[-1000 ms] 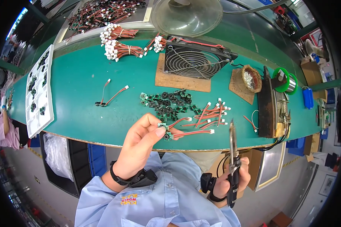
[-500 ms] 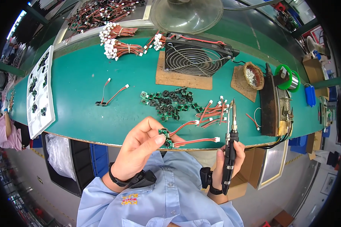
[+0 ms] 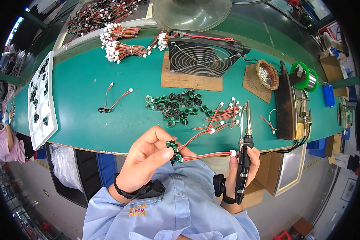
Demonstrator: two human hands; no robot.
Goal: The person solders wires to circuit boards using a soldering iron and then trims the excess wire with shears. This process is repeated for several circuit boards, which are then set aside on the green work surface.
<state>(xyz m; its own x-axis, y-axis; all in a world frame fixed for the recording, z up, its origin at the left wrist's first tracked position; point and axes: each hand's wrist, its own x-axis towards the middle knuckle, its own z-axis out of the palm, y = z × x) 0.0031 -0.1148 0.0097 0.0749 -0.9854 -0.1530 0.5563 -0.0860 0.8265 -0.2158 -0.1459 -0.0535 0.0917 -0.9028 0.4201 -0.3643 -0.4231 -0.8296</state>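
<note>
Near the table's front edge my left hand (image 3: 148, 158) is closed, thumb and fingers pinching a small green circuit board (image 3: 175, 152). Two red-and-white wire leads run from that board to the right. One ends in a white connector (image 3: 233, 153) right by the thumb of my right hand (image 3: 246, 168); whether they touch I cannot tell. The right hand is wrapped round the black handle of a soldering iron (image 3: 244, 160), its metal tip up, with a thin tube alongside. Just beyond lie loose red-and-white wire leads (image 3: 224, 114) and a pile of small circuit boards (image 3: 176, 106).
A wired board (image 3: 105, 110) lies left of the pile, and a white tray (image 3: 48, 116) with boards stands far left. Behind are bundled leads (image 3: 126, 50) and a black fan (image 3: 202, 58). To the right are a small bowl (image 3: 267, 76) and a green solder spool (image 3: 306, 76).
The white connector on the held board's lower lead has come up against my right thumb area. The view has shifted slightly. Both hands keep their hold.
</note>
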